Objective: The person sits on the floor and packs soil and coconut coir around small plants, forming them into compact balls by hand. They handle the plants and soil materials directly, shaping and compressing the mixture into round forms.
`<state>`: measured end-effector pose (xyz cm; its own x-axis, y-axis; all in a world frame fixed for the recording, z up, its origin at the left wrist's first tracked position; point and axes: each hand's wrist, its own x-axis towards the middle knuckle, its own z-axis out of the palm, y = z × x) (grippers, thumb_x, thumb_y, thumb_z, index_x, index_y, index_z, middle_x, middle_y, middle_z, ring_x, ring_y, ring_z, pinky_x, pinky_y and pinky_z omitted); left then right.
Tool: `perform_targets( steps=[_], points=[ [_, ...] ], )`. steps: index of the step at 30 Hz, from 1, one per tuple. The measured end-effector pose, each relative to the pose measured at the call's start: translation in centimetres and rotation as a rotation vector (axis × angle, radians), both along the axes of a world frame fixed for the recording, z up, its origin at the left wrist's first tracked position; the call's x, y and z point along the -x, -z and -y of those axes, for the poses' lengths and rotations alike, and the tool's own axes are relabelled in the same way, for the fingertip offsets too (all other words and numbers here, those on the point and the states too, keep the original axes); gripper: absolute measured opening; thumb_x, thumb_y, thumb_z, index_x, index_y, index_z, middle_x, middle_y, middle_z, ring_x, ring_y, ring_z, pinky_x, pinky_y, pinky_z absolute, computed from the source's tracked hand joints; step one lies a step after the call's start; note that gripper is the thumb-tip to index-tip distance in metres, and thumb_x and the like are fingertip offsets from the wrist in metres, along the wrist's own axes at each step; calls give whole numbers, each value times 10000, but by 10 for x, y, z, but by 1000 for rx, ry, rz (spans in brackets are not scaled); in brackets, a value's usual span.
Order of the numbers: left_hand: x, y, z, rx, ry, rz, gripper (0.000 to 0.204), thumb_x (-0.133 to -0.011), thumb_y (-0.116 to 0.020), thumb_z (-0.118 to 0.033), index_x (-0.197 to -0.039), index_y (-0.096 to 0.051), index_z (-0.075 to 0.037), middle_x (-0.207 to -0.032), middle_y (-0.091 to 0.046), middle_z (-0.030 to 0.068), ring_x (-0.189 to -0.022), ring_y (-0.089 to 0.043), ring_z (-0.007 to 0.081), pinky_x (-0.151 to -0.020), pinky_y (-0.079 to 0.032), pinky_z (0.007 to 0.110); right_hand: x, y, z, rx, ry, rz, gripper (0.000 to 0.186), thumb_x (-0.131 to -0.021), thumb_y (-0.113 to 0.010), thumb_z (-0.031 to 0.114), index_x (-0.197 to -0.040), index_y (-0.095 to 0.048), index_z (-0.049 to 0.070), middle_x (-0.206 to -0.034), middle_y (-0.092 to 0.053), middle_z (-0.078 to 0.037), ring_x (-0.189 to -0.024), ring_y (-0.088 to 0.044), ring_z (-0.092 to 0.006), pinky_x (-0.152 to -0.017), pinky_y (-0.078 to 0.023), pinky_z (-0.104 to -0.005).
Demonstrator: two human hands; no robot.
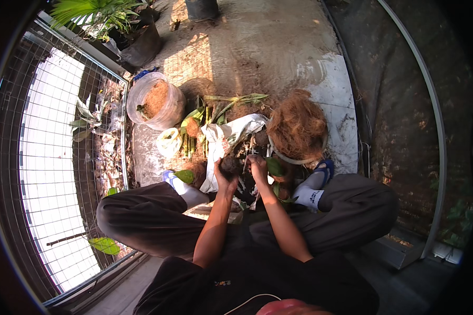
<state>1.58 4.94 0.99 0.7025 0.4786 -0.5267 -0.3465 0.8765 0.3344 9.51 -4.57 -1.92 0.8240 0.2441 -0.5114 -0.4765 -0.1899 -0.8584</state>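
My left hand [224,181] is cupped around a dark ball of soil [230,166], its fingers closed along the left side. Just to the right, my right hand [257,169] has its fingers curled; whatever they may hold is hidden. Both hands are above an opened white sack [230,135] with dark, loose soil [246,149] on it. A brown fibre-covered ball [196,169] with a green leaf [184,176] lies left of my hands. Another green leaf [276,167] is close beside my right hand, above a brownish clump partly hidden there.
A tub heaped with brown coconut fibre [298,125] stands at the right. On the left are a clear plastic bucket [174,107] with fibre, a small roll of pale string [169,142] and cut green stems [189,144]. Wire mesh [63,157] borders the left; potted plants stand farther back.
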Motion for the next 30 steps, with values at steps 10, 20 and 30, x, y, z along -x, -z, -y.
perform_targets(
  steps=[10,20,30],
  points=[
    [-15,-22,59,-468,220,-344,425,-899,-686,-167,-1260,-540,1,-1165,-626,98,-998,-622,181,-909,-493,307,-9,-22,11,-834,331,-601,328,-984,-459,195,-1155,-670,11,-1170,-688,-110,-1083,-643,-215,-997,-474,-340],
    [-18,-33,57,-1375,137,-610,436,-759,-802,-224,-1092,-610,-19,-1121,-578,142,-1110,-529,299,-1040,-378,405,10,2,15,-823,50,-687,584,-981,-383,431,-1387,-516,33,-1375,-573,-114,-1259,-534,-277,-1091,-413,-423],
    [-6,30,-6,-346,-21,-551,325,-959,-591,-326,-1008,-665,-14,-865,-670,79,-729,-640,198,-674,-510,336,-19,-5,1,-365,150,-765,447,-998,-484,417,-1326,-585,130,-1242,-662,-92,-1084,-625,-210,-971,-468,-401]
  ],
)
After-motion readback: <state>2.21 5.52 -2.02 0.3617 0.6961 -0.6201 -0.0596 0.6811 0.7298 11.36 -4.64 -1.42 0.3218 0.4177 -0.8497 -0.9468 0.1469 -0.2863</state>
